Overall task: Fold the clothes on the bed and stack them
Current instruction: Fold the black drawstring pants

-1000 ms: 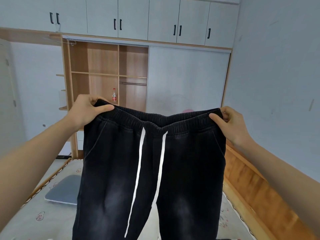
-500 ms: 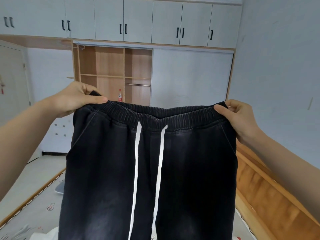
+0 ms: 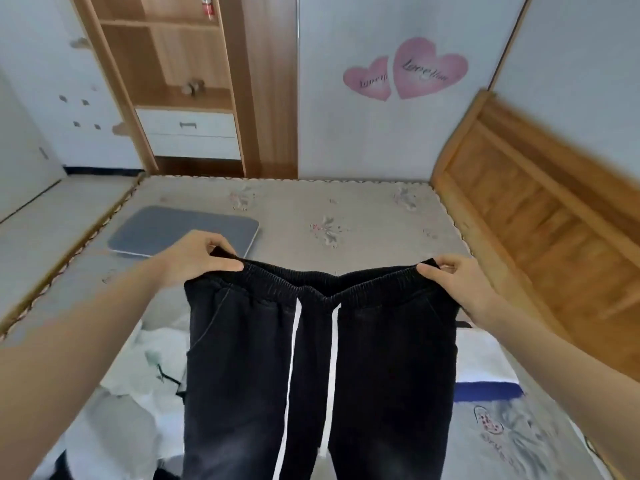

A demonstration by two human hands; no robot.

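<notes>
Black trousers (image 3: 381, 368) with an elastic waistband and two white drawstrings hang spread out in front of me over the bed (image 3: 346, 216). My left hand (image 3: 197, 256) pinches the waistband's left corner, and my right hand (image 3: 457, 282) pinches its right corner. The legs drop out of view at the bottom. A crumpled white garment (image 3: 152, 368) lies on the bed at the lower left, partly behind the trousers. To the right, white and blue clothing (image 3: 485, 372) lies flat on the bed.
A grey flat pad (image 3: 183, 230) lies on the bed's far left. A wooden headboard (image 3: 540, 216) runs along the right side. Beyond the bed stand an open wooden wardrobe (image 3: 187, 81) with white drawers and a white door with pink heart stickers (image 3: 405, 72).
My view has tipped downward, from the wardrobe to the bed. Both hands have lowered the trousers, still held by the waistband corners.
</notes>
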